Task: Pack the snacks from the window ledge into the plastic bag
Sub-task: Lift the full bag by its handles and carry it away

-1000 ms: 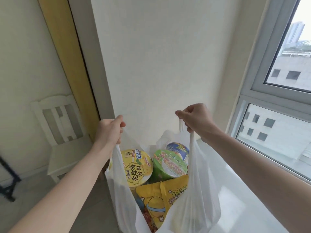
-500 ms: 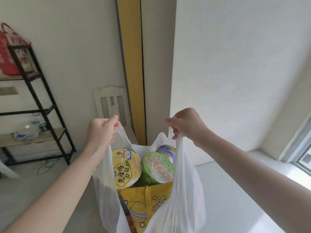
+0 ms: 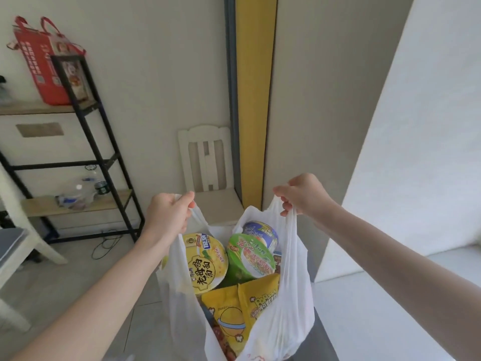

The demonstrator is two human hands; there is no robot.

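Observation:
A white plastic bag [image 3: 283, 319] hangs in the air between my hands, its mouth held wide. My left hand [image 3: 166, 214] grips the left handle and my right hand [image 3: 302, 194] grips the right handle. Inside the bag lie a yellow noodle bowl [image 3: 205, 264], a green noodle bowl [image 3: 251, 256], a blue-lidded cup [image 3: 261, 231] behind it, and two yellow snack packets [image 3: 244, 306] in front. The white window ledge [image 3: 385, 308] runs along the right, below and beside the bag.
A white chair [image 3: 208, 165] stands against the wall behind the bag, next to a yellow door frame [image 3: 253, 100]. A black shelf rack [image 3: 78, 152] on the left carries a red bag [image 3: 44, 61] and bottles. A cable lies on the floor.
The view has swung left, away from the window, toward the room. Both hands keep hold of the handles and the bag has come off the ledge toward the floor side.

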